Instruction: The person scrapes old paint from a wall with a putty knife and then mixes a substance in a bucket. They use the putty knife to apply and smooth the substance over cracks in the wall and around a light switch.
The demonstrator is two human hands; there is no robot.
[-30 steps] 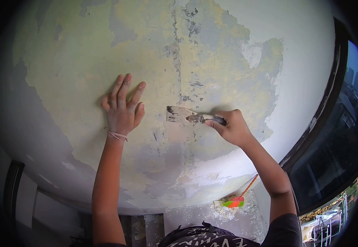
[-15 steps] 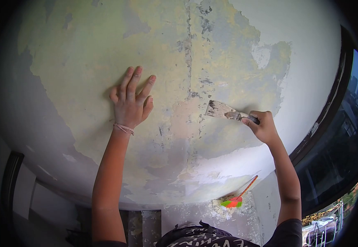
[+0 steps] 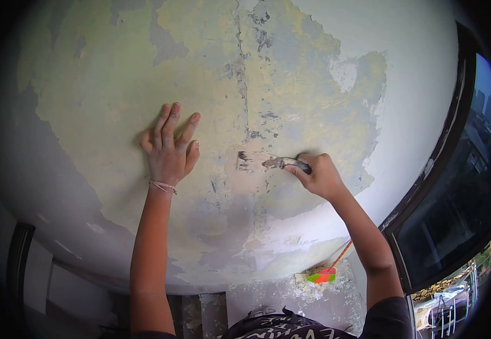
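Observation:
My left hand (image 3: 169, 150) lies flat on the wall (image 3: 115, 85), fingers spread and pointing up, a thin string band at the wrist. My right hand (image 3: 319, 174) grips the dark handle of a putty scraper (image 3: 262, 162). Its pale, smeared blade presses against the wall to the left of the hand, over a pinkish scraped patch. The wall shows large yellow-green and grey areas where paint has come off, with white paint left at the right and lower edges.
A dark-framed window (image 3: 454, 186) runs down the right side, with buildings outside. On the floor below, a hand broom with an orange handle and green-and-red bristles (image 3: 323, 273) lies among white paint chips (image 3: 296, 294). A dark frame (image 3: 16, 260) stands at lower left.
My right hand has swept the scraper back to the left along the wall after drawing it out to the right. My left hand stays flat on the wall.

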